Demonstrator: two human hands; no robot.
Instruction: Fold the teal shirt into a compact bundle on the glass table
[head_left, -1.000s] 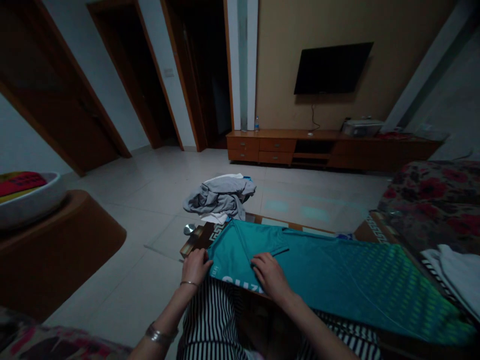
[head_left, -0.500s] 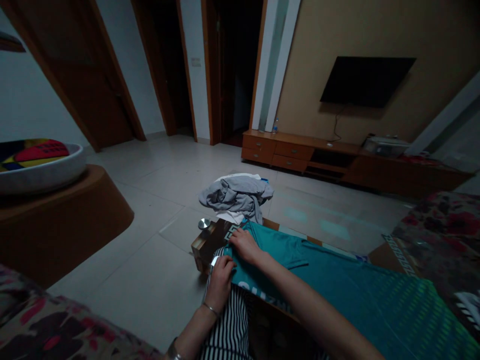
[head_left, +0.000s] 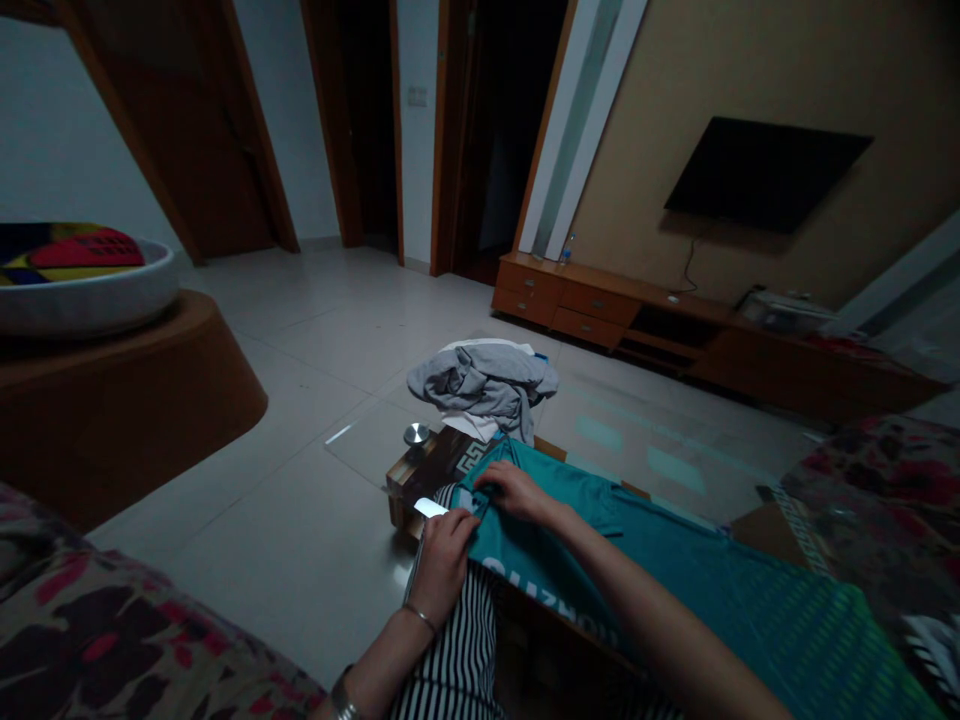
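A dimly lit bench (head_left: 427,468) carries a teal shirt (head_left: 566,485), one end near the bench's left edge, where left hand (head_left: 444,553) and right hand (head_left: 517,492) each have their grip clamped on it.

You have two grips: one left grip (head_left: 442,555) and one right grip (head_left: 517,491), plus two bracelets (head_left: 345,700). Before you, count one teal shirt (head_left: 690,548), one clothes heap (head_left: 484,378), one table (head_left: 442,455), one metal disc (head_left: 416,434), one bowl (head_left: 97,298), one bottle (head_left: 566,256), one TV (head_left: 766,175) and one cabinet (head_left: 724,375). You can also count four drawers (head_left: 581,298) and three doorways (head_left: 364,130).
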